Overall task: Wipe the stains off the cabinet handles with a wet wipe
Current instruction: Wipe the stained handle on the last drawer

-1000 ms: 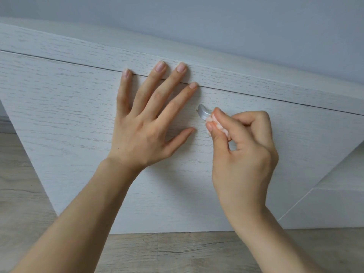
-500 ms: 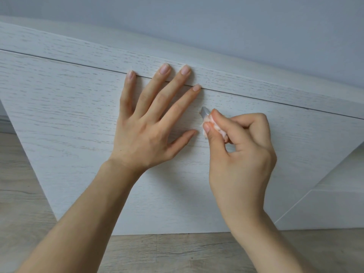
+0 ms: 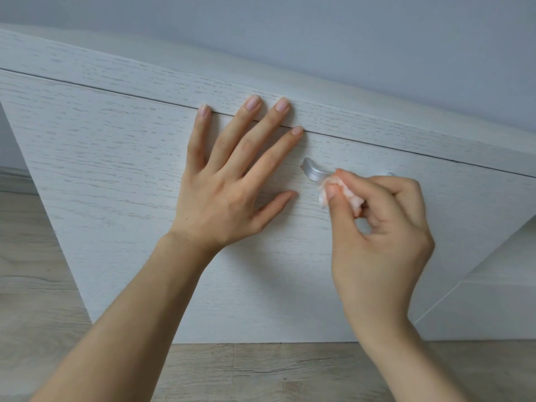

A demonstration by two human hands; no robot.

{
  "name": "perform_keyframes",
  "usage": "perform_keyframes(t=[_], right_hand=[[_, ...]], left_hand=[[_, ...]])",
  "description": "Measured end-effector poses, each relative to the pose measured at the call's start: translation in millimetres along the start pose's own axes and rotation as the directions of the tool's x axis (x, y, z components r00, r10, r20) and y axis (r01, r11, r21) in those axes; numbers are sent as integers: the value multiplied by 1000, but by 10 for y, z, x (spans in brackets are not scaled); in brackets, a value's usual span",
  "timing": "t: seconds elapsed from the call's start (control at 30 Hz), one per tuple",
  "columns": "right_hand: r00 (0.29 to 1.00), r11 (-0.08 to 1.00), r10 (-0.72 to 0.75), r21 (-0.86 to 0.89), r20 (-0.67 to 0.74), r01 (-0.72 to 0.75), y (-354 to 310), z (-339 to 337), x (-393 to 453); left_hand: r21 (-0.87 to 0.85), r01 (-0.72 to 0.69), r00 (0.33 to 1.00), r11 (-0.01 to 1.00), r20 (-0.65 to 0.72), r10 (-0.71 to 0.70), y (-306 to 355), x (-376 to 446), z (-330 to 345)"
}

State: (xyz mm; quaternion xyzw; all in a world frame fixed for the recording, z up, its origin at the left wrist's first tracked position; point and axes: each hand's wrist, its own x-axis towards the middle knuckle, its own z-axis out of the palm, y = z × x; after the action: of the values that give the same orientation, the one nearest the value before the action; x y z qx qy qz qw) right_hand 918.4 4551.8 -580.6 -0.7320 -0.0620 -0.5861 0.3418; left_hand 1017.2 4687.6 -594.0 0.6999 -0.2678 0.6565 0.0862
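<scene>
A silver curved cabinet handle (image 3: pixel 313 172) sits on the white wood-grain drawer front (image 3: pixel 116 184). My right hand (image 3: pixel 380 236) pinches a crumpled pinkish wet wipe (image 3: pixel 348 195) between thumb and fingers and holds it against the handle's middle. Most of the handle's right part is hidden behind that hand; its left end shows. My left hand (image 3: pixel 232 181) lies flat on the drawer front just left of the handle, fingers spread and straight, fingertips at the seam under the cabinet top.
The white cabinet top (image 3: pixel 174 74) runs along above the drawer seam, with a pale grey wall (image 3: pixel 319 33) behind. Light wood-look floor (image 3: pixel 34 285) lies below and to the left. Another white panel (image 3: pixel 493 300) stands at the lower right.
My right hand has slid the wipe to the right along the handle, uncovering more of its left end. My left hand stays flat on the drawer front.
</scene>
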Motion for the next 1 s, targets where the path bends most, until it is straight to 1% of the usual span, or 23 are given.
perform_keyframes(t=[0.13, 0.23, 0.3, 0.37, 0.43, 0.53, 0.6, 0.7, 0.77, 0.9, 1.0], right_hand=[[996, 996, -85, -36, 28, 86, -67, 147, 15], [999, 998, -52, -44, -13, 51, 50, 53, 6], [997, 1000, 24, 14, -69, -23, 107, -48, 3], [991, 994, 61, 99, -117, -49, 98, -93, 15], [993, 987, 38, 159, -110, -20, 57, -73, 22], [999, 980, 3, 200, -43, 6, 5, -6, -2], [999, 987, -33, 154, -20, 36, -10, 27, -26], [994, 994, -105, -8, -23, 105, -28, 69, -34], [991, 990, -127, -65, -28, 125, -8, 74, -21], [988, 987, -150, -63, -38, 148, 55, 46, 23], [981, 979, -196, -67, -18, 194, 88, 46, 34]], left_hand=[[8, -4, 1000, 1000, -2, 4, -4, -1, 5], [-1, -10, 1000, 1000, -1, 10, -20, -4, -2], [1, -10, 1000, 1000, 3, 10, -23, -6, -11], [4, -7, 1000, 1000, 5, 7, -13, -2, -9], [3, -4, 1000, 1000, 5, 4, 1, 3, -9], [1, -3, 1000, 1000, 3, 3, -6, 3, -10], [4, -5, 1000, 1000, 4, 5, -8, 1, -12], [10, -8, 1000, 1000, 7, 8, -1, -4, -10], [11, -8, 1000, 1000, 8, 8, -3, -3, -9], [10, -9, 1000, 1000, 2, 9, -8, 2, -15], [10, -7, 1000, 1000, 14, 7, -2, 3, -25]])
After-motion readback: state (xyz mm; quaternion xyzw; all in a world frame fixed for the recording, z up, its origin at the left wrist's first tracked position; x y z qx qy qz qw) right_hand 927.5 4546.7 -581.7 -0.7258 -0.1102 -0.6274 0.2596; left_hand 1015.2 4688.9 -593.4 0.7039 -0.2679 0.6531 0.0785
